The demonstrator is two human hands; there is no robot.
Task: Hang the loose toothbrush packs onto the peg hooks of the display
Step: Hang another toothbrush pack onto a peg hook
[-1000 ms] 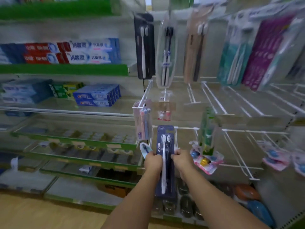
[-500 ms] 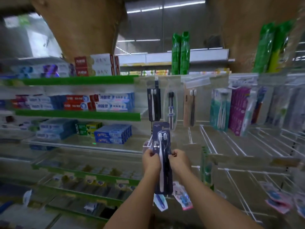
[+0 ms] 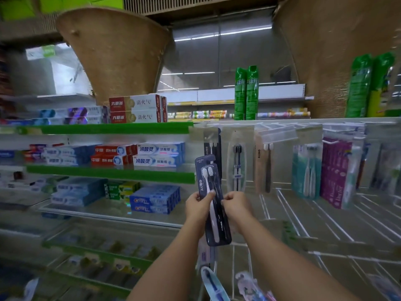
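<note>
Head view
Pack: dark AUBO toothbrush pack (image 3: pixel 208 181), one white and one dark brush inside, held upright just below the top row.
Hands: left hand (image 3: pixel 196 206) pinches its left edge; right hand (image 3: pixel 235 205) pinches its right edge.
Display: white wire peg hooks (image 3: pixel 288 205); hanging toothbrush packs (image 3: pixel 236 170) above.
Shelves: green-edged shelves (image 3: pixel 108 173) at left carry toothpaste boxes (image 3: pixel 156 156).
Room: shop aisle, blurred.

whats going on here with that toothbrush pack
A person holds a dark AUBO toothbrush pack upright at a shop's peg display, the left hand and right hand each gripping one side. Its top is near a similar dark pack already hanging in the top row; it is not on a hook yet. Toothpaste boxes fill the shelves to the left.
</note>
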